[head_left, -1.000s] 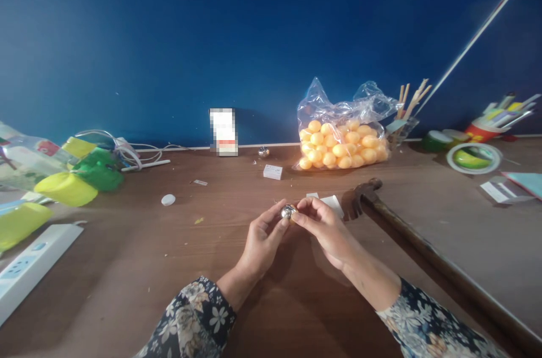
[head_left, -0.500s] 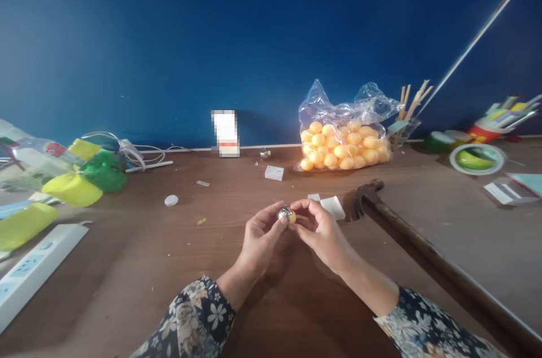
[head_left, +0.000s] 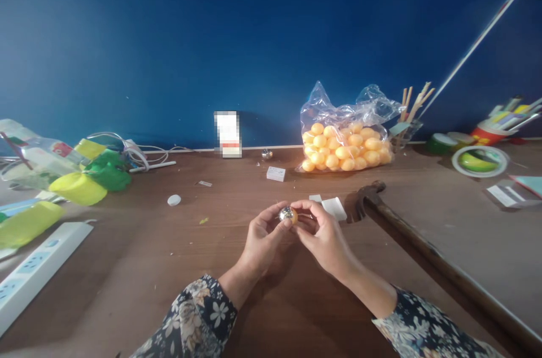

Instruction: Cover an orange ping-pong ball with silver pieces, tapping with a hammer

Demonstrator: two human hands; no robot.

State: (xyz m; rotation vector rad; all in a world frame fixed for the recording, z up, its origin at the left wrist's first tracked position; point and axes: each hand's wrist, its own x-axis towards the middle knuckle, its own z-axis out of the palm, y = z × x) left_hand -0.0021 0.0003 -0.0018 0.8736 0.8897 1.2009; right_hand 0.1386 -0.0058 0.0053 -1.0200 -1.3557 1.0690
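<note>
Between the fingertips of both hands is a small ball [head_left: 287,214], shiny silver on its left side and orange-yellow on its right, like a ping-pong ball partly covered in foil. My left hand [head_left: 261,235] pinches the silver side with thumb and fingers. My right hand [head_left: 325,240] has its fingertips closed on the orange side. Just beyond the right hand lie white pieces [head_left: 334,209], and beside them a hammer [head_left: 417,248] with a long wooden handle stretches to the lower right.
A clear bag of orange balls [head_left: 347,149] stands by the blue wall. Near it are a small white box [head_left: 276,174] and a silver crumpled lump [head_left: 266,153]. A power strip [head_left: 42,267] and plastic items [head_left: 78,188] lie left; tape [head_left: 480,161] and a pen cup [head_left: 491,131] stand right.
The ball is turned slightly, so more of its silver side faces me. Both hands keep their pinch. The whole view has shifted a little.
</note>
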